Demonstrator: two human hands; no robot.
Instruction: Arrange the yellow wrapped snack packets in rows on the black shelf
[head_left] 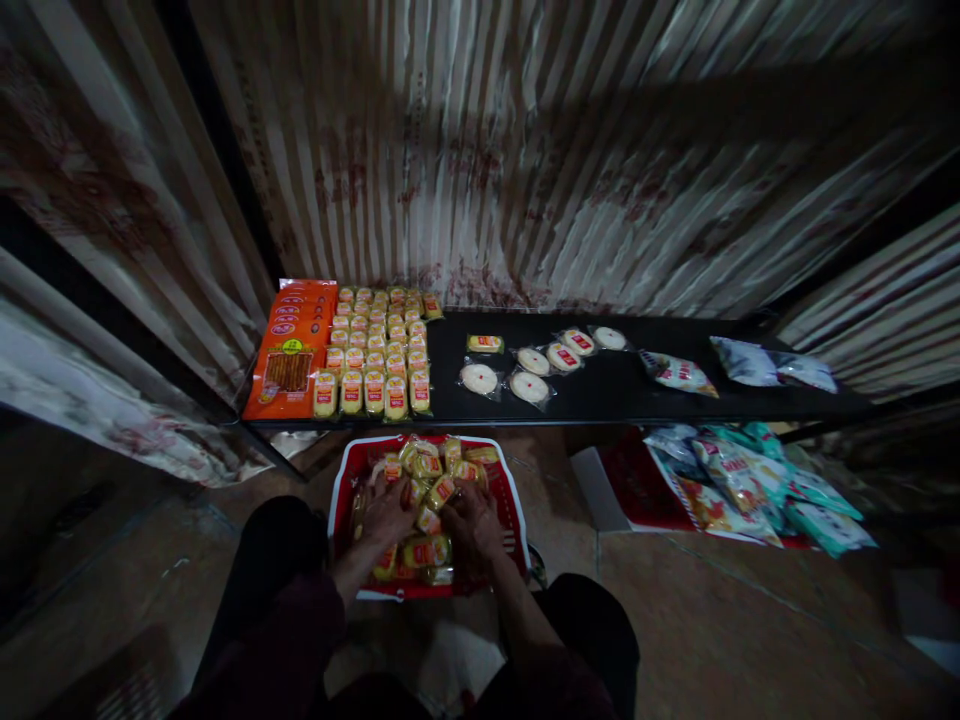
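A red box with a white rim (517, 500) stands on the floor between the knees, filled with small yellow plastic-wrapped snack cakes (427, 550). Both hands reach into this pile. On its left side, my left hand (387, 515) has its fingers curled against a wrapped cake. My right hand (474, 515) is at the right side, fingers bent around a wrapped cake (441, 491) near the middle. Other packets partly hide the fingertips of both hands. Above the box, more of the same yellow cakes (375, 392) stand in neat rows on a black shelf (450, 400).
Orange snack packets (289, 365) lie overlapped at the shelf's left end. Round white wrapped cakes (530, 387), a single yellow cake (484, 344) and several bags (679, 373) lie farther right. A second box (637, 490) holds bags on the floor. Striped curtain (487, 150) hangs behind.
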